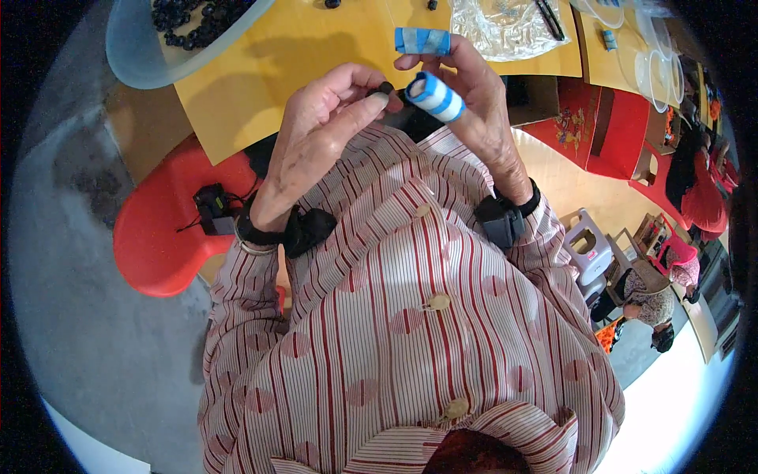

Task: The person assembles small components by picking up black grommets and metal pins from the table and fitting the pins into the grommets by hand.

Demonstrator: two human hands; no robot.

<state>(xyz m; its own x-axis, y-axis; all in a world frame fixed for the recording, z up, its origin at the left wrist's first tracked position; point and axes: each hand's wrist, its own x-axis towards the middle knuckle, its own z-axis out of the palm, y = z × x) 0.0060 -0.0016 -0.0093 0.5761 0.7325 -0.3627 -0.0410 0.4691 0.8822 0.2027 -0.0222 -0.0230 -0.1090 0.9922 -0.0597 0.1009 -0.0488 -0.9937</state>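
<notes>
Standing near the tabletop [260,59], yellow, a seated worker in a red-striped shirt, both hands raised over its near edge. Left hand [320,130]: thumb and forefinger pinched on a small black piece [385,88], which sits above lap level, just in front of the shirt. Right hand [478,110]: close beside the left, thumb and forefinger spread apart, both tips wrapped in blue-and-white bands; whether any finger of it touches the piece, cannot tell. Black straps at both wrists. Upper left, a translucent tub [130,59] with a heap of black pieces [201,24] inside. Two loose pieces lie near the far edge of view, well apart from the tub. Right of these, a crinkled clear plastic bag [505,35], a slim black tool [550,20] lying across it. Worker's left side: red seat [158,237], a black device [212,204] resting on it.
</notes>
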